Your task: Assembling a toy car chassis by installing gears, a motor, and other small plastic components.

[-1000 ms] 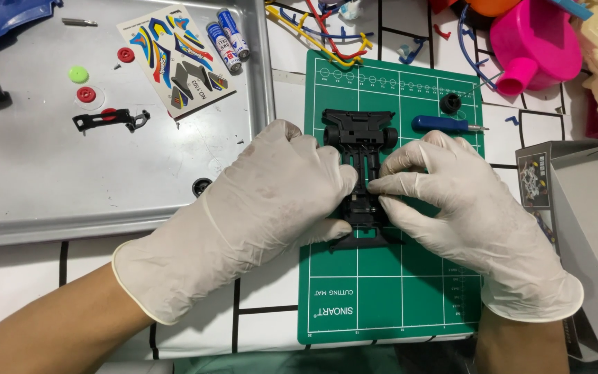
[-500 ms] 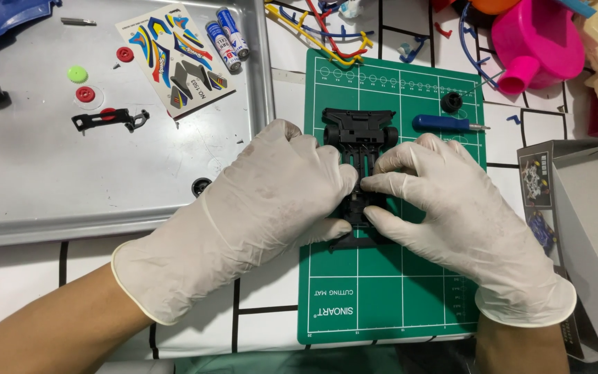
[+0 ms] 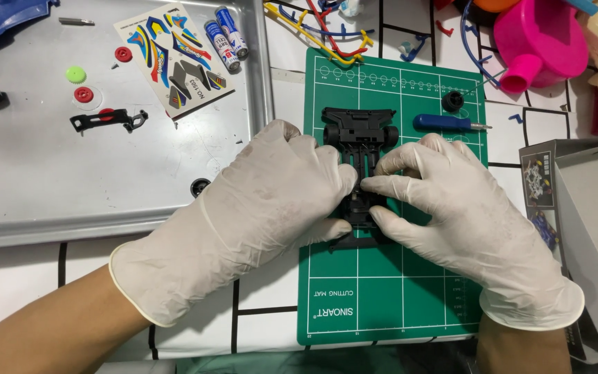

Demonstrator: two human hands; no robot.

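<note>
Two gloved hands on black toy-car chassis, lying flat at middle of green cutting mat. Left hand cupped over chassis flank, thumb under rear edge. Right hand pinching something at centre spine with fingertips pressed together.

Risks, judged: small part slipping in glove, springing off mat; thin plastic snapping under pressure.

Hidden: pinched part, rear half of chassis. Blue screwdriver and loose black wheel just beyond.
</note>
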